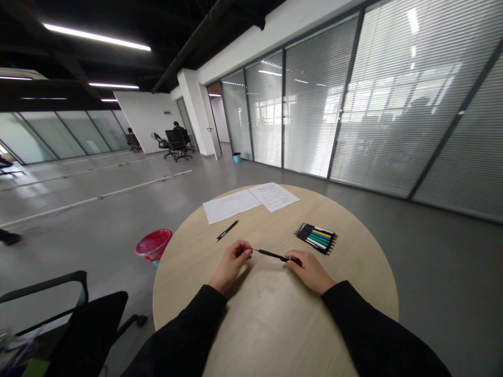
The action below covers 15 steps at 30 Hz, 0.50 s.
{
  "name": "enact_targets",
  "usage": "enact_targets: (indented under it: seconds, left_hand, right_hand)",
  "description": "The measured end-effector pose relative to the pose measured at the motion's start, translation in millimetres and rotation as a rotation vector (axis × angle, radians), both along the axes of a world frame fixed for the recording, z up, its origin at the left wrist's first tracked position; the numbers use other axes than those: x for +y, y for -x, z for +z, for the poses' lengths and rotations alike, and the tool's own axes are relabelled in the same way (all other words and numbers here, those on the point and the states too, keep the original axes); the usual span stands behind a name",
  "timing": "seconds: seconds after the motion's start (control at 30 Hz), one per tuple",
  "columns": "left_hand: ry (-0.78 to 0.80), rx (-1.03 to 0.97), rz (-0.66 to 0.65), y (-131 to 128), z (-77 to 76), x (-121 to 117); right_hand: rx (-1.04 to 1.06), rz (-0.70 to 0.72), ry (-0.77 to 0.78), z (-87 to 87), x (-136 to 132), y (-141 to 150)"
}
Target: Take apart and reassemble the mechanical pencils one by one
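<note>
A person's left hand [231, 268] and right hand [308, 271] hold a black pen [273, 255] crosswise between them, just above the near half of a round wooden table [267, 319]. The forearms, in black sleeves [365, 327], angle inward from the near rim, with the wrists low. The left fingers [244, 251] curl narrowly around the pen's metal tip, while the right fingers [294, 259] pinch its other end. Bare tabletop lies between the forearms and stretches toward the near rim. A second black pen [227, 230] lies just beyond the left hand, and a row of colored pens [315, 238] sits to the far right, nearer the rim. Two sheets of paper [251, 200] lie side by side at the far edge, with open tabletop between them and the hands. Past the table's left rim stand a red wastebasket [153, 245] and a black office chair [86, 319], and a glass wall with blinds [393, 104] runs along the right.
</note>
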<state>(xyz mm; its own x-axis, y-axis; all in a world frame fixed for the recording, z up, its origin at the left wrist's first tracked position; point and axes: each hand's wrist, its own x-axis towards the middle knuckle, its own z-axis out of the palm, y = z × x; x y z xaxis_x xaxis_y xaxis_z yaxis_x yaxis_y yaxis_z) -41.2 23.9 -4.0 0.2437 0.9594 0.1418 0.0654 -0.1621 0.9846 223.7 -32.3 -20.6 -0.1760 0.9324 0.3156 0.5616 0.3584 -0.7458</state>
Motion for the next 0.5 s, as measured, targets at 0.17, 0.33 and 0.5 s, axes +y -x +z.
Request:
enact_targets:
  seconds: [0.17,0.33,0.5]
  left_hand:
    - [0.009,-0.015,0.005,-0.5,0.1,-0.5]
    - [0.002,0.001,-0.021,-1.9,2.4,-2.1]
    - [-0.027,0.053,-0.037,-3.0,5.0,-4.0]
  right_hand:
    - [0.005,0.012,0.005,-0.1,0.7,-0.3]
    - [-0.024,0.02,-0.003,-0.6,1.2,-0.6]
    - [-0.058,0.025,-0.03,-0.6,1.2,-0.3]
